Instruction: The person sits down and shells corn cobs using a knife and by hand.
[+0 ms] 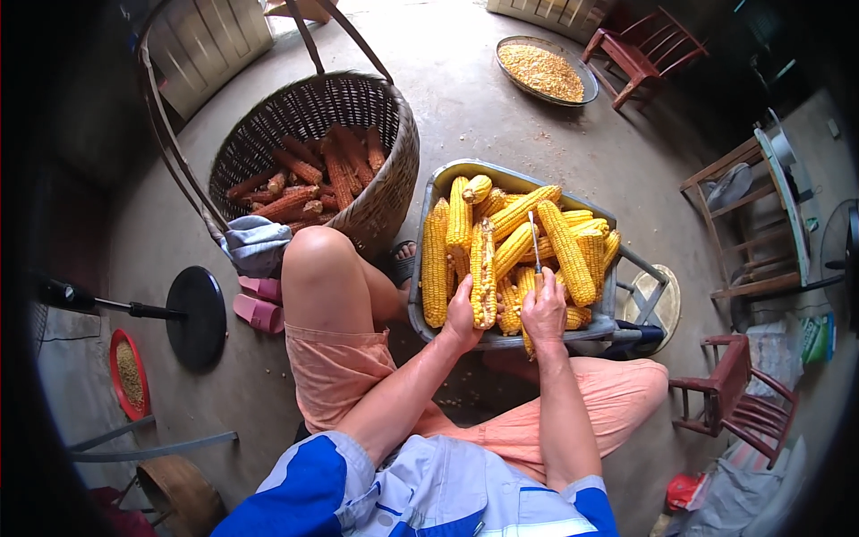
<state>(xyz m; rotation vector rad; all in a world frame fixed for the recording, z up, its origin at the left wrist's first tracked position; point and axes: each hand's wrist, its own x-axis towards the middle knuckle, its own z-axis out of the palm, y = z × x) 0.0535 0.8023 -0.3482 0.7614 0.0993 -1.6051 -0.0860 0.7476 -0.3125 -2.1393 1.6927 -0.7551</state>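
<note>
My left hand (464,313) grips the lower end of a yellow corn cob (483,268) that has a stripped, uneven strip along its length. In my right hand (545,310) is a screwdriver-like tool (535,235), held by its wooden handle, its thin metal shaft pointing away from me. The shaft lies to the right of the held cob, apart from it. Both hands are over the near side of a grey tub (448,168) heaped with whole yellow corn cobs (567,252).
At the left, a tall-handled woven basket (402,161) holds bare reddish cobs (295,168), with a cloth (255,243) on its rim. A pan of loose kernels (542,72) sits beyond the tub. Pink slippers (258,314), a black round stand base (195,319) and wooden chairs (627,57) are around me.
</note>
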